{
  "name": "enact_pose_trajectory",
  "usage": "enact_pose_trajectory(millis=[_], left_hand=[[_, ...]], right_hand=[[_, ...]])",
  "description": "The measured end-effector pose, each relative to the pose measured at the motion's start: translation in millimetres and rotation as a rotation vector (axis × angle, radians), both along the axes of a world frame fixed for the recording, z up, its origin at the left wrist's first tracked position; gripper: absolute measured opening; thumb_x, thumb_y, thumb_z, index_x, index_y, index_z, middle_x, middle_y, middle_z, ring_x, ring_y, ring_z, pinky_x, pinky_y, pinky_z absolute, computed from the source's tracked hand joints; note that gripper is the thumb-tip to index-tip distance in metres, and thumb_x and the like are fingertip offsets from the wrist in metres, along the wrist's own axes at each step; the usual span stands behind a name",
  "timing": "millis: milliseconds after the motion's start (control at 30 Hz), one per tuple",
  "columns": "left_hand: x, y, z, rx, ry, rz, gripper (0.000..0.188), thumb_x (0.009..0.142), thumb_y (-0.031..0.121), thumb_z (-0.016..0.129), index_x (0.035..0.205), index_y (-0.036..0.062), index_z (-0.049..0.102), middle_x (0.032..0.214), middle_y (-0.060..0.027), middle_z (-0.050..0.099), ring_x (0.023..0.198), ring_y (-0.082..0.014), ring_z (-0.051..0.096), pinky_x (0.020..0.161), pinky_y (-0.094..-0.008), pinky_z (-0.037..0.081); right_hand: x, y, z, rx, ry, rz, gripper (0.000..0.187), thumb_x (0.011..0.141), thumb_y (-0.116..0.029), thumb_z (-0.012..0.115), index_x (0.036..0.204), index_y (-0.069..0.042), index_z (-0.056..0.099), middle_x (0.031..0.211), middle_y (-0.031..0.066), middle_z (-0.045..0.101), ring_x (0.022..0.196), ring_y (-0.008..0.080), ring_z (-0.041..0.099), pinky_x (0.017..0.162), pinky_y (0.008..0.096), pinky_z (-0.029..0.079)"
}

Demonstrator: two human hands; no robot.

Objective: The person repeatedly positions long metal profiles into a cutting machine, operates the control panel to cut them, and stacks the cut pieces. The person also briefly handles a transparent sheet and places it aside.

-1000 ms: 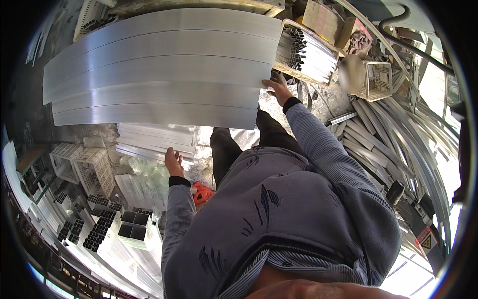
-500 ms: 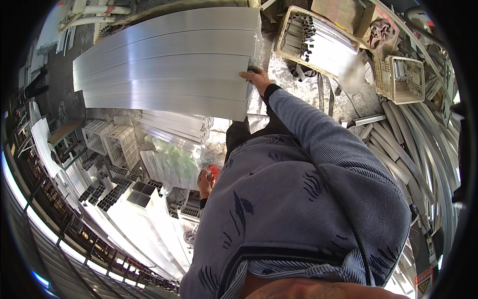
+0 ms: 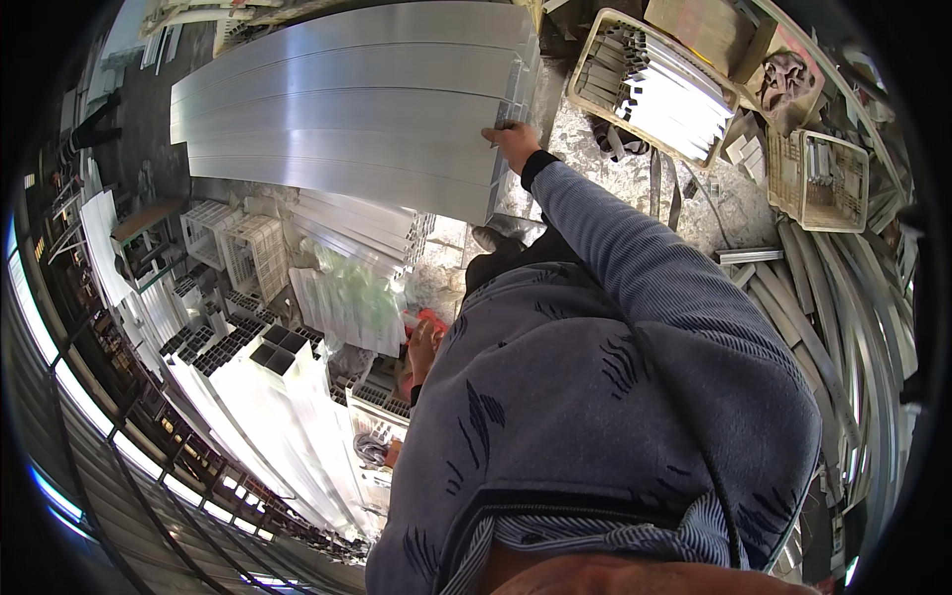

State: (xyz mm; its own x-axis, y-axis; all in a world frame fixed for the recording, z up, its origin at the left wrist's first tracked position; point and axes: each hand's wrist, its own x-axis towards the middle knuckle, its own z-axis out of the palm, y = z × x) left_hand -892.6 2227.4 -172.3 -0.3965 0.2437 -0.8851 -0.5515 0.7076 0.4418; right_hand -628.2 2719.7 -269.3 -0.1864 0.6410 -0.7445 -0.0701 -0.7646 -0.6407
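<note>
Long silver aluminium profiles lie side by side in a stack ahead of me. My right hand is closed around their near end, with the thumb side over the top face and the other fingers hidden by the edge. Down at my left side, my left hand is curled against a small bright red thing and seems to hold it. What kind of thing that is I cannot tell, since my body hides part of the hand. More thin profiles lie in a bundle between the stack and my left hand.
At the right, one plastic crate holds cut profile pieces, and a smaller crate stands beyond it. Long curved strips lie along the right. White box-section tubes and empty-looking crates are at the left. Straps lie on the floor.
My view has shifted, so the stack appears farther up and right. My right hand stays on the profile end. My left hand has turned slightly beside the red thing, and a shoe now shows.
</note>
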Motion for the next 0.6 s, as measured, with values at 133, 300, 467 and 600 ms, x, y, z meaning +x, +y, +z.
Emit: enact_pose_trajectory(millis=[133, 300, 467, 600], left_hand=[[13, -15, -12, 0.020, -0.025, 0.056, 0.054, 0.103, 0.034, 0.073, 0.146, 0.0061, 0.058, 0.113, -0.0072, 0.068, 0.092, -0.0155, 0.067, 0.079, -0.0305, 0.055], [48, -34, -15, -0.004, 0.021, 0.097, 0.054, 0.103, 0.031, 0.074, 0.148, 0.0065, 0.056, 0.106, -0.0037, 0.069, 0.089, -0.0135, 0.068, 0.073, -0.0286, 0.054], [89, -47, 18, -0.031, 0.178, 0.096, 0.057, 0.101, 0.033, 0.076, 0.149, 0.0086, 0.058, 0.113, -0.0010, 0.070, 0.096, -0.0137, 0.068, 0.074, -0.0309, 0.052], [115, -71, 28, -0.004, 0.145, 0.301, 0.060, 0.101, 0.032, 0.076, 0.151, 0.0044, 0.056, 0.122, -0.0049, 0.071, 0.099, -0.0162, 0.069, 0.075, -0.0325, 0.052]], right_hand=[[2, 0, -1, -0.037, 0.036, -0.049, 0.025, 0.088, -0.019, 0.085, 0.098, 0.003, 0.076, 0.089, 0.0069, 0.073, 0.075, 0.0181, 0.064, 0.070, 0.0376, 0.053], [6, 1, 3, -0.103, 0.066, -0.063, 0.031, 0.090, -0.014, 0.083, 0.115, 0.000, 0.073, 0.109, 0.0069, 0.072, 0.098, 0.0222, 0.067, 0.086, 0.0395, 0.056], [9, -3, -2, -0.085, 0.158, -0.083, 0.015, 0.095, -0.015, 0.079, 0.093, -0.007, 0.066, 0.096, 0.0044, 0.063, 0.094, 0.0225, 0.065, 0.094, 0.0440, 0.058], [9, -5, -18, -0.068, 0.170, -0.052, 0.022, 0.095, -0.018, 0.082, 0.088, -0.011, 0.062, 0.083, -0.0006, 0.052, 0.084, 0.0162, 0.056, 0.094, 0.0508, 0.061]])
